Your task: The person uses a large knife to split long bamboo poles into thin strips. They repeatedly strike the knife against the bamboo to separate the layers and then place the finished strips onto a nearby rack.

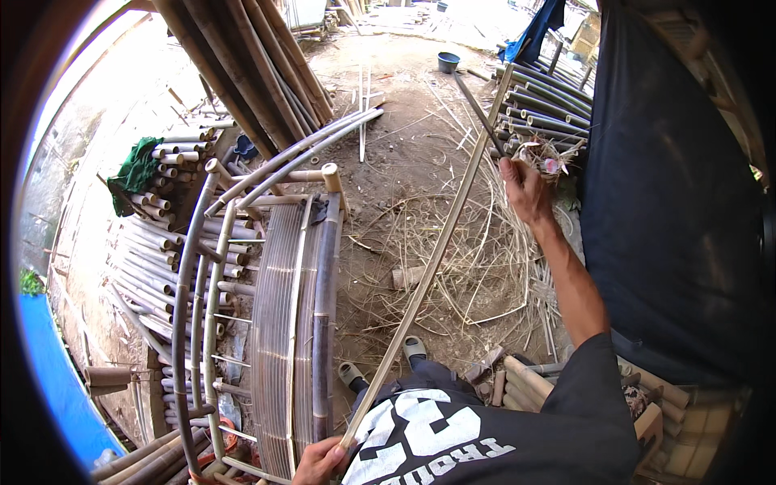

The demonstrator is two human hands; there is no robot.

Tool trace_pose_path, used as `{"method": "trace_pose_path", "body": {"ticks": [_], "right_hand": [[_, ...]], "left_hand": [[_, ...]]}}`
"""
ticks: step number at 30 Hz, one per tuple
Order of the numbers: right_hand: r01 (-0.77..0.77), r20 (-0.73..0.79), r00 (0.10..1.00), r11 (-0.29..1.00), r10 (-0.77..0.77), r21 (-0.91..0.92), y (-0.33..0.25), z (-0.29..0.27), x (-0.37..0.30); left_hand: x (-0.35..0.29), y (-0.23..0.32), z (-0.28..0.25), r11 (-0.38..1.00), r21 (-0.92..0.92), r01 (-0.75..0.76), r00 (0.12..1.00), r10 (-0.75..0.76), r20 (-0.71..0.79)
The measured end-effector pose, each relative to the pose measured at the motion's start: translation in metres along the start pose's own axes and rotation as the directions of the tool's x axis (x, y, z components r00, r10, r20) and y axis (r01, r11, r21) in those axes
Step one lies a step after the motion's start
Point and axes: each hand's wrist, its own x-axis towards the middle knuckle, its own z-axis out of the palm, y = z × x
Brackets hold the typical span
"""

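A long, narrow bamboo strip slants across the middle, from near my body up toward the far right. My left hand, low at the bottom edge, is closed on the strip's near end. My right hand is stretched forward, fingers wrapped round the handle end of a long dark-bladed knife. The blade points away and to the left, crossing the strip near its far part; whether they touch I cannot tell. The handle is mostly hidden in the fist.
A bamboo bench with a slatted seat stands to my left. Stacked bamboo poles lie beyond it; more poles lie far right. Thin shavings cover the ground ahead. A dark sheet hangs on the right. A bucket stands far off.
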Motion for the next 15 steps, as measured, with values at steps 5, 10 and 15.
{"method": "trace_pose_path", "body": {"ticks": [5,10,15], "right_hand": [[0.238,0.111,0.964,0.969,-0.244,0.06,-0.065,0.045,-0.063],[0.426,0.233,0.88,0.905,-0.414,-0.002,-0.096,0.088,-0.133],[0.461,0.228,0.862,0.887,-0.453,0.019,-0.098,0.09,-0.15]], "left_hand": [[0.077,0.036,0.021,0.967,0.11,-0.228,0.972,0.232,-0.028],[0.158,0.094,0.046,0.904,0.182,-0.387,0.893,0.417,-0.172],[0.172,0.102,0.064,0.874,0.282,-0.394,0.856,0.461,-0.234]]}}
